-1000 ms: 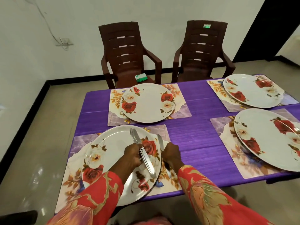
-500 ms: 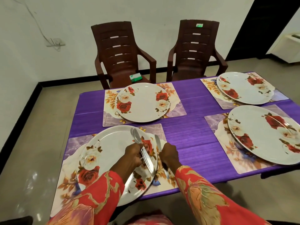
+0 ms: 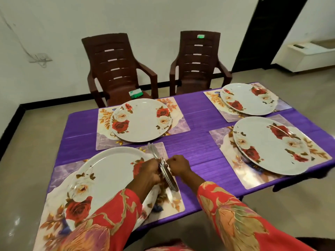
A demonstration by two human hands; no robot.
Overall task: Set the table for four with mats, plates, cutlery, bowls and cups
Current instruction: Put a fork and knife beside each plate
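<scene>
Four floral mats lie on the purple table (image 3: pixel 199 142), each with a white rose plate on it: near left plate (image 3: pixel 108 180), far left plate (image 3: pixel 143 120), far right plate (image 3: pixel 248 98), near right plate (image 3: pixel 270 145). My left hand (image 3: pixel 148 171) grips a bundle of steel cutlery (image 3: pixel 167 175) over the right rim of the near left plate. My right hand (image 3: pixel 178 165) is closed, its fingers pinching the bundle from the right. One knife (image 3: pixel 169 195) lies on the near left mat (image 3: pixel 174 207), beside the plate.
Two brown plastic chairs (image 3: pixel 116 69) (image 3: pixel 197 60) stand behind the table against the white wall. A small green box (image 3: pixel 135 93) lies on the left chair's seat. A white cabinet (image 3: pixel 308 55) and a dark doorway (image 3: pixel 268 29) are at the far right.
My right hand has left the knife lying on the mat and come up against the bundle in my left hand. The view has swung a little to the right.
</scene>
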